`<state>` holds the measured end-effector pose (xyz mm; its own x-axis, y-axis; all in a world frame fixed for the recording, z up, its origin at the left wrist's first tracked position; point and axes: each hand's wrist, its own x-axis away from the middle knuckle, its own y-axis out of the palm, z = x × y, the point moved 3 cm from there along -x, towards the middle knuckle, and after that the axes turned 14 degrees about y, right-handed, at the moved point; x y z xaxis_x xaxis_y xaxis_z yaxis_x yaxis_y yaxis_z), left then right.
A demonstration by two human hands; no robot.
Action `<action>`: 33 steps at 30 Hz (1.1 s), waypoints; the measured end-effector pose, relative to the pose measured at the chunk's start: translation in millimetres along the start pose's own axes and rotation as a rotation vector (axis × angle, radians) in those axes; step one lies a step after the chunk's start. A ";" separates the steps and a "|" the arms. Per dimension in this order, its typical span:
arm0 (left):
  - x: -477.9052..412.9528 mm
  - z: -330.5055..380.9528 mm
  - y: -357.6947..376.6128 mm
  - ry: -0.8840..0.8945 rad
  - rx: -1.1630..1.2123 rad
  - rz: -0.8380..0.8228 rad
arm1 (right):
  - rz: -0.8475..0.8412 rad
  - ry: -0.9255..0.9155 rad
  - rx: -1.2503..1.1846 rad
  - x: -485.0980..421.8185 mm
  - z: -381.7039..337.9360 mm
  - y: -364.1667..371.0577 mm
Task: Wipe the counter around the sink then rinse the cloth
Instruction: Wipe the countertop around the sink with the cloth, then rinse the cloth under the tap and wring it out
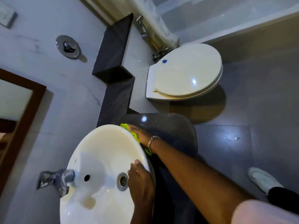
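Note:
A white oval sink (100, 151) sits on a dark polished counter (169, 123). My right hand (140, 132), a bracelet on its wrist, presses a bright green cloth (129, 129) flat on the counter against the sink's right rim; most of the cloth is hidden under the hand. My left hand (139, 180) rests on the sink's near rim beside the metal drain (123, 181), fingers spread, holding nothing. A chrome tap (56, 180) stands on the wall side of the sink.
A closed white toilet (186, 71) stands beyond the counter's end. A dark stone ledge (113, 50) runs along the wall, with a flush plate (68, 46) and a wood-framed mirror (19, 110). My white shoe (262, 178) is on the grey floor tiles.

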<state>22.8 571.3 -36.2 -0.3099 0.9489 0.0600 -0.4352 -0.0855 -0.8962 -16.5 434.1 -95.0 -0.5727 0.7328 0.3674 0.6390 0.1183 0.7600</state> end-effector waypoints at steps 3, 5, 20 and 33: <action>-0.8 2.2 -4.0 0.071 0.050 0.122 | -0.045 0.084 0.114 -5.4 -10.6 -0.3; 0.7 8.3 -7.7 -0.020 -0.039 0.137 | 0.008 0.058 0.080 9.0 13.7 -7.9; 55.7 40.6 -69.7 -0.768 1.258 -0.007 | 0.078 0.195 0.134 188.6 74.4 25.9; -16.5 -111.8 -107.0 -0.577 1.796 0.534 | -0.175 -0.403 1.536 -10.0 3.4 250.1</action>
<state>169.0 598.8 9.6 -0.7101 0.5614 0.4251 -0.3159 -0.7935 0.5202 150.8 458.7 89.5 -0.6831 0.7302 -0.0109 0.6130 0.5652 -0.5521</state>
